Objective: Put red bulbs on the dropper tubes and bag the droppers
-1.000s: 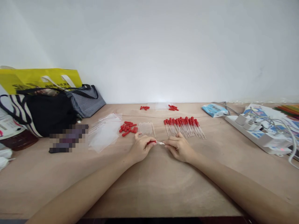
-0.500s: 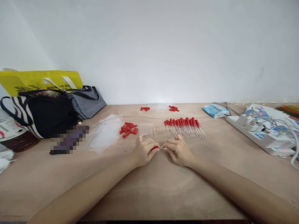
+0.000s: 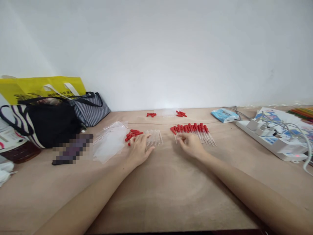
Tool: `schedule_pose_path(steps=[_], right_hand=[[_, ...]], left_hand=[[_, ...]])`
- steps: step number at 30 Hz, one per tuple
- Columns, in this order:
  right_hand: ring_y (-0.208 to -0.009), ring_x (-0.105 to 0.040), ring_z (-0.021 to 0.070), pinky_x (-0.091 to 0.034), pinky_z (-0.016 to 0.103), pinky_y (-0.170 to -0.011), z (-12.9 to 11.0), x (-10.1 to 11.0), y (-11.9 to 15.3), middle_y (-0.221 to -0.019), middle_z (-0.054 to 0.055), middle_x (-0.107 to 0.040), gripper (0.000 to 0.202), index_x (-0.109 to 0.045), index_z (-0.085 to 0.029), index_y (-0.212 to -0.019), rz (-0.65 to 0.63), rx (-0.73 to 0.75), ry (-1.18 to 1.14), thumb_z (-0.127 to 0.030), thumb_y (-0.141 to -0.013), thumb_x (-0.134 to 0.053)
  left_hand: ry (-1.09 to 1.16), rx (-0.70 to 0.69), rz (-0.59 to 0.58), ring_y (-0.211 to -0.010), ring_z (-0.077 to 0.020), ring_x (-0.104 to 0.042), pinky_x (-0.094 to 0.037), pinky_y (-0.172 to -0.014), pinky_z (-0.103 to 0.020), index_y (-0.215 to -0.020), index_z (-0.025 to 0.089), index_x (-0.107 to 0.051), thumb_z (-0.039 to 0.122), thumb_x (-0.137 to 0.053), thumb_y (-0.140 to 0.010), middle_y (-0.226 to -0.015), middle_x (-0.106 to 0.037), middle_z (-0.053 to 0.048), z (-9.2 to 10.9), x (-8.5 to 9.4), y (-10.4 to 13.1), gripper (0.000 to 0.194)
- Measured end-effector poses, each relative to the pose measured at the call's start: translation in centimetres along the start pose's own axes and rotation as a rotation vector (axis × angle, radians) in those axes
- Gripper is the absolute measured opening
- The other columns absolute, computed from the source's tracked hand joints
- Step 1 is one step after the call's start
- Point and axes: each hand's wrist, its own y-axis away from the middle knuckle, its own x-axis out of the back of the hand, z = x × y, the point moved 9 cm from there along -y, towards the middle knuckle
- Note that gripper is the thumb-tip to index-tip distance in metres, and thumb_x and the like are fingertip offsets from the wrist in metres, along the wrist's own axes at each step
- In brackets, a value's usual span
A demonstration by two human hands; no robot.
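Note:
My left hand (image 3: 140, 149) reaches over a pile of red rubber bulbs (image 3: 133, 132), its thumb stretched out to the side and its fingers spread, touching or just above the nearest bulbs. Beside it lies a row of thin clear glass tubes (image 3: 154, 137). My right hand (image 3: 192, 146) is at the left end of a row of droppers (image 3: 201, 129), each a clear tube with a red bulb on top. Its curled fingers pinch the tube of a dropper (image 3: 172, 130) whose bulb points up and left; the fingertips partly cover that tube.
Clear plastic bags (image 3: 111, 143) and a blurred dark object (image 3: 73, 150) lie to the left, before a black bag (image 3: 53, 124) and a striped bag (image 3: 91, 109). At right are a blue packet (image 3: 225, 115) and a power strip (image 3: 271, 140) with cables. More red bulbs (image 3: 181, 113) lie at the back.
My hands have parted. The left has left the red bulb and moved to the pile; the right has carried the dropper up to the row's left end.

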Motion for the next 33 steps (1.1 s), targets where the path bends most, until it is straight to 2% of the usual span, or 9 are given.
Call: schedule_pose_path(steps=[2,5,9,13,18,24,30,33], right_hand=[[-0.072,-0.058,0.0172,-0.036,0.026,-0.064,2.0,0.0,-1.3,-0.077,0.005,-0.065,0.026,-0.059,-0.016,-0.095,0.059,-0.156,0.016,-0.026,-0.077,-0.044],[-0.076,-0.059,0.0191,-0.035,0.027,-0.067,2.7,-1.0,-2.8,-0.077,0.006,-0.066,0.026,-0.056,-0.015,-0.097,0.043,-0.224,0.110,-0.027,-0.077,-0.045],[-0.081,-0.058,0.0219,-0.031,0.032,-0.071,2.6,-2.2,-3.7,-0.081,0.008,-0.065,0.022,-0.056,-0.016,-0.092,-0.017,-0.270,0.271,-0.025,-0.077,-0.043],[-0.085,-0.056,0.0226,-0.028,0.034,-0.075,2.6,-2.9,-3.9,-0.083,0.009,-0.065,0.020,-0.058,-0.017,-0.085,-0.073,-0.269,0.331,-0.025,-0.078,-0.041],[-0.088,-0.055,0.0215,-0.026,0.035,-0.078,0.4,-3.2,-4.3,-0.085,0.008,-0.065,0.022,-0.059,-0.017,-0.084,-0.048,-0.194,0.300,-0.025,-0.079,-0.039],[-0.090,-0.055,0.0240,-0.029,0.035,-0.076,-2.9,-5.7,-4.8,-0.089,0.012,-0.064,0.028,-0.055,-0.015,-0.096,-0.147,-0.229,0.226,-0.031,-0.076,-0.043],[-0.089,-0.057,0.0247,-0.031,0.036,-0.075,-3.4,-7.4,-5.1,-0.094,0.016,-0.062,0.025,-0.052,-0.011,-0.097,-0.240,-0.318,0.251,-0.021,-0.076,-0.042],[-0.091,-0.056,0.0262,-0.032,0.037,-0.074,-3.5,-7.6,-5.1,-0.094,0.019,-0.061,0.025,-0.052,-0.010,-0.098,-0.244,-0.319,0.259,-0.023,-0.081,-0.038]], left_hand=[[-0.044,0.119,-0.036,-0.095,-0.0257,-0.049,-0.031,-0.081,-0.040,-0.099,0.017,-0.046,0.030,-0.060,-0.070,-0.101,-0.056,-0.009,-2.0,0.2,0.0,0.035],[-0.083,0.198,-0.102,-0.094,-0.0260,-0.049,-0.033,-0.079,-0.039,-0.088,0.017,-0.047,0.032,-0.060,-0.070,-0.097,-0.056,-0.007,-3.8,0.3,0.1,0.027],[-0.071,0.183,-0.165,-0.091,-0.0235,-0.051,-0.037,-0.075,-0.035,-0.084,0.018,-0.047,0.034,-0.054,-0.076,-0.093,-0.056,-0.005,-4.6,0.4,0.1,0.019],[-0.106,0.213,-0.229,-0.085,-0.0209,-0.053,-0.040,-0.070,-0.031,-0.084,0.018,-0.048,0.027,-0.050,-0.078,-0.090,-0.055,-0.005,-5.3,0.2,0.3,0.011],[-0.151,0.252,-0.273,-0.087,-0.0217,-0.053,-0.041,-0.072,-0.031,-0.086,0.018,-0.048,0.026,-0.052,-0.077,-0.091,-0.053,-0.006,-5.9,-0.3,0.5,0.013],[-0.268,0.306,-0.248,-0.092,-0.0253,-0.052,-0.041,-0.074,-0.033,-0.090,0.015,-0.049,0.024,-0.049,-0.080,-0.097,-0.053,-0.010,-6.3,0.1,0.4,0.013],[-0.362,0.293,-0.274,-0.089,-0.0248,-0.053,-0.042,-0.071,-0.032,-0.090,0.015,-0.051,0.016,-0.044,-0.081,-0.094,-0.056,-0.010,-7.0,0.1,0.5,0.011],[-0.434,0.253,-0.218,-0.088,-0.0268,-0.051,-0.041,-0.073,-0.035,-0.091,0.015,-0.053,0.014,-0.044,-0.080,-0.091,-0.057,-0.011,-6.7,0.4,0.3,0.014]])
